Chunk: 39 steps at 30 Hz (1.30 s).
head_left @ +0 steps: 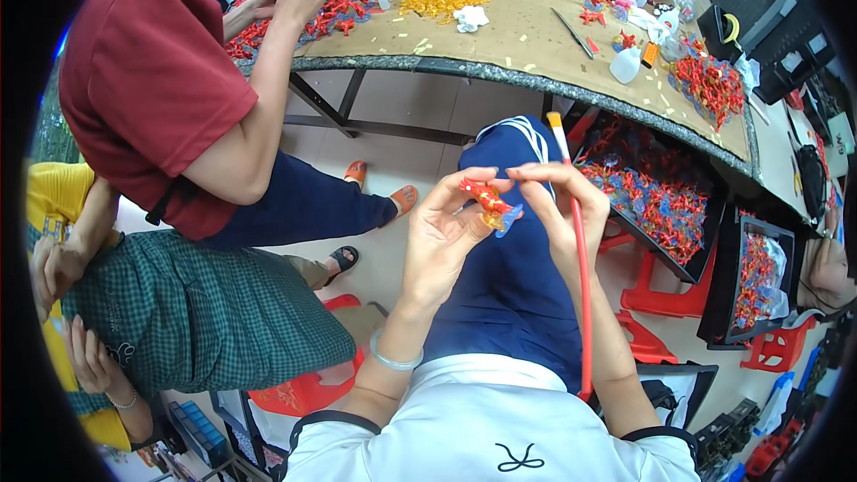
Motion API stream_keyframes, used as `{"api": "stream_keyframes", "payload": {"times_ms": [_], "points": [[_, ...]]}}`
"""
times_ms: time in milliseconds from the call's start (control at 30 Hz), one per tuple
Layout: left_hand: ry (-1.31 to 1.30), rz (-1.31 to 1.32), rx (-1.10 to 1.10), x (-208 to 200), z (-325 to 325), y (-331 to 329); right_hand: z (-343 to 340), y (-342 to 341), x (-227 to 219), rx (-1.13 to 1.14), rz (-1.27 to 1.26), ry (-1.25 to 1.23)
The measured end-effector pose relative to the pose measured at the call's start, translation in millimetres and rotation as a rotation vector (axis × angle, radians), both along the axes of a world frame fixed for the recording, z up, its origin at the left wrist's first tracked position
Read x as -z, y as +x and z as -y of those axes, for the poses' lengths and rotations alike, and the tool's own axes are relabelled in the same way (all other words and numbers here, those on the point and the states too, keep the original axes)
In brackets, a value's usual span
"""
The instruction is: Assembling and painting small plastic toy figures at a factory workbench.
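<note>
Well — hands (444,234) hold figurine (485,199), brush (585,295); faint apron (250,312) marking (120,353) (perhaps lettering).

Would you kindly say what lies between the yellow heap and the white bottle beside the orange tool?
The head view shows a crumpled white wad, a slim tool and pale scraps between them.

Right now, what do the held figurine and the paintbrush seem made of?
Figurine: probably glossy moulded plastic, from its bright highlights and translucent-looking blue part. Paintbrush: handle smooth, evenly red, no visible grain, so plastic or painted wood; bristle fibre unclear.
</note>
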<state>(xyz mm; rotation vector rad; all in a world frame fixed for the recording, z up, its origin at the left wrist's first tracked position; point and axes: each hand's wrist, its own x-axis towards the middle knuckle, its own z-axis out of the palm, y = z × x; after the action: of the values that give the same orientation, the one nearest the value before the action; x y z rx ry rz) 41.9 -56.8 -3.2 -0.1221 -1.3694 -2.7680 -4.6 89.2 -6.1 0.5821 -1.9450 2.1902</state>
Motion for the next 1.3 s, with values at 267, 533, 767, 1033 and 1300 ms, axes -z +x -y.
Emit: {"api": "stream_keyframes", "payload": {"times_ms": [267,533,767,1033,1300], "points": [[-0.084,0.037,0.025,3,-19,-44,-24,-19,-7,0.055,0.021,0.067],[-0.292,0.001,0.301,-3,-26,-89,-75,-47,5,-0.181,0.241,-0.125],[-0.447,-0.066,0.154,-2,-56,-101,-87,-42,2,-0.045,0.301,-0.066],[-0.503,-0.119,0.147,6,-72,-103,-91,-35,-1,0.160,0.216,0.148],[-0.529,-0.166,0.137,18,-80,-109,-98,-41,-16,0.191,0.154,0.223]]}}
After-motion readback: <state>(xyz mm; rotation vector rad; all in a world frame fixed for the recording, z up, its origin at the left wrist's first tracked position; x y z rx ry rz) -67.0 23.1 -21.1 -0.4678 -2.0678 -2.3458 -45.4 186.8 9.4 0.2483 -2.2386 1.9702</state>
